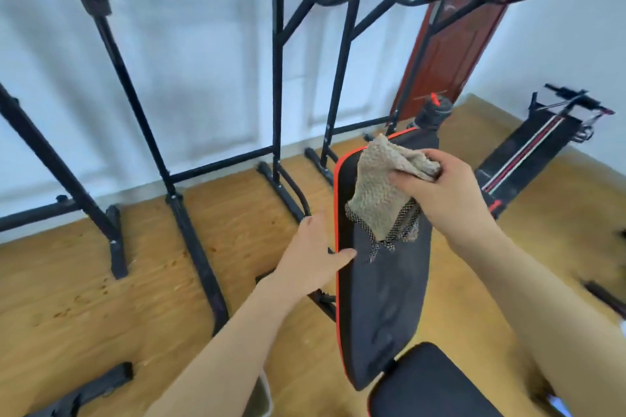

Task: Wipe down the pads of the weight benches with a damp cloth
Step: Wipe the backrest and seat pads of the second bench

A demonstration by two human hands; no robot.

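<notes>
A long black back pad [389, 298] with an orange rim runs away from me in the middle of the view. A round black seat pad [430, 386] lies at its near end. My right hand [440, 186] grips a beige knitted cloth [379, 193] with a dark mesh edge, and the cloth hangs over the pad's far half. My left hand [315, 250] holds the pad's left edge, thumb on top of the pad; its fingers are hidden behind the rim.
Black pull-up frames [277, 78] with red clamps stand along the white wall to the left and behind. Their feet spread over the wooden floor [101, 298]. Another black bench [528, 159] with red and white stripes lies at the right, near a brown door [460, 37].
</notes>
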